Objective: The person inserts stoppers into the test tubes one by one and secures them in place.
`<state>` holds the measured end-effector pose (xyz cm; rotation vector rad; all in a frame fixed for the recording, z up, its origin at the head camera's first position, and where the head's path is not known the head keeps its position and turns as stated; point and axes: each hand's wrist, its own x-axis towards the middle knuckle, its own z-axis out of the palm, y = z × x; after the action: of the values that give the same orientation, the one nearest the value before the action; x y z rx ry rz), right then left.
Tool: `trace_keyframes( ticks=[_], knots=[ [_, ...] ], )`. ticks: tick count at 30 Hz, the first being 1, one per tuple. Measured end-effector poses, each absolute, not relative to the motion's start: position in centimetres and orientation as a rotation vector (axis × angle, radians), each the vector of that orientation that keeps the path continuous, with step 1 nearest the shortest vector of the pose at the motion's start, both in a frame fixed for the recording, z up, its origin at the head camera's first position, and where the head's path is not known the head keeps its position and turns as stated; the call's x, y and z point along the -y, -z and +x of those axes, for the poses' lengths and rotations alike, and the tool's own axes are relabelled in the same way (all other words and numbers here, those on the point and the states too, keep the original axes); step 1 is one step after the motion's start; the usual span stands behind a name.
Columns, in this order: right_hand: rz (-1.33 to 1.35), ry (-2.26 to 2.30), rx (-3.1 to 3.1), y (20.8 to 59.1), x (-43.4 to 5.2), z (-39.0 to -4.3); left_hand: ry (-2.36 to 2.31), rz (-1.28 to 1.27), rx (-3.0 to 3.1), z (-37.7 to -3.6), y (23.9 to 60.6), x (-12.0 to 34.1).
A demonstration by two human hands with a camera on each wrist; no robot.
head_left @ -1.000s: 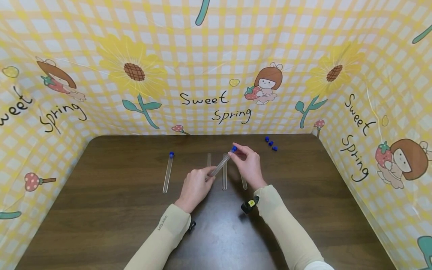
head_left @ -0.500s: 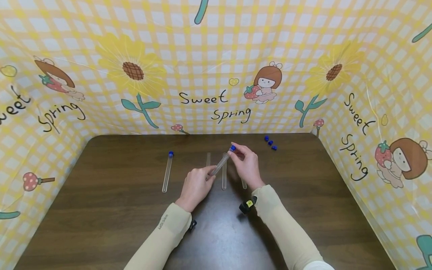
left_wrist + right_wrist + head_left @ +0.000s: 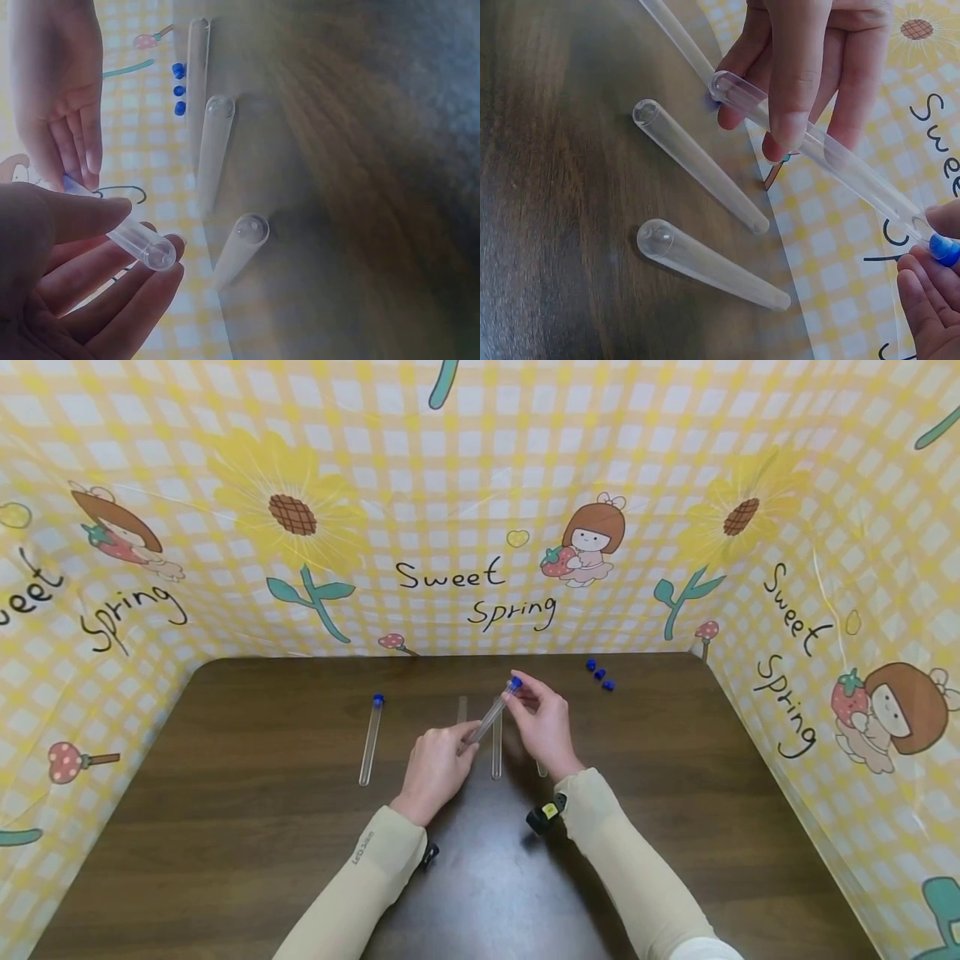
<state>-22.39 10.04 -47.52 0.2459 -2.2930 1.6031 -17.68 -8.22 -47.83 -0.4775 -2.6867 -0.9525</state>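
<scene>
My left hand (image 3: 438, 768) grips a clear test tube (image 3: 491, 720) near its rounded lower end, between thumb and fingers. The tube is tilted up to the right, off the table. At its upper end my right hand (image 3: 546, 727) pinches a blue cap (image 3: 516, 682) between thumb and fingers. In the right wrist view the cap (image 3: 945, 249) sits at the tube's mouth; how deep it is in, I cannot tell. Beneath the hands lie uncapped tubes, one in the middle (image 3: 497, 756), one partly behind the left hand (image 3: 462, 708), one mostly behind the right (image 3: 542, 768).
A test tube (image 3: 371, 743) with a blue cap on lies to the left. Three loose blue caps (image 3: 600, 674) lie in a short row at the back right of the brown wooden table (image 3: 225, 827). A yellow checked cloth (image 3: 450, 510) walls the back and sides.
Both hands keep hold of the tube and cap, shifting only very slightly. The whole view drifts a little; the tubes and caps on the table stay put.
</scene>
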Motion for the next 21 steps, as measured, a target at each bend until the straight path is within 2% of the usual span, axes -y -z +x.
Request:
trace_keyframes(
  ticks=[21],
  knots=[
    [0.213, -1.663, 2.345, 48.13, -10.78, -22.58, 0.928, -0.445, 2.75, -17.73, 47.9, 8.57]
  ],
)
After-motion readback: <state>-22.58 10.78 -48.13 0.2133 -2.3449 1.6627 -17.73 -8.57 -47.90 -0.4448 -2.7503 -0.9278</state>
